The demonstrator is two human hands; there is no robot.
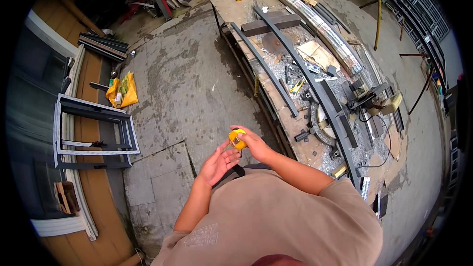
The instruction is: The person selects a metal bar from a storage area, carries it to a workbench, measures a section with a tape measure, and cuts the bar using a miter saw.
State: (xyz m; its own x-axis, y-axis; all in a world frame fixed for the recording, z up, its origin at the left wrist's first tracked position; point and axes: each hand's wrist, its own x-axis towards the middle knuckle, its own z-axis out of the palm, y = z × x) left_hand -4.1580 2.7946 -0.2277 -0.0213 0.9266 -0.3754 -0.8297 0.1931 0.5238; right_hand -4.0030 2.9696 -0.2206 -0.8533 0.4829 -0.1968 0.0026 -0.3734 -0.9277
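Note:
My right hand [253, 144] grips a small yellow tape measure [237, 138] in front of my chest, fingers wrapped around its case. Just below it, my left hand [219, 163] is palm up with the fingers spread, close to the tape measure but not gripping it. Both forearms come up from my tan shirt at the lower edge. Under my hands lies grey concrete floor.
To my right stands a long workbench [276, 93] with dark metal bars [295, 64], a chop saw [362, 99], offcuts and metal shavings. A grey metal frame [93, 135] lies at left, beside a yellow bag [122, 91]. Scrap metal sits at the far top.

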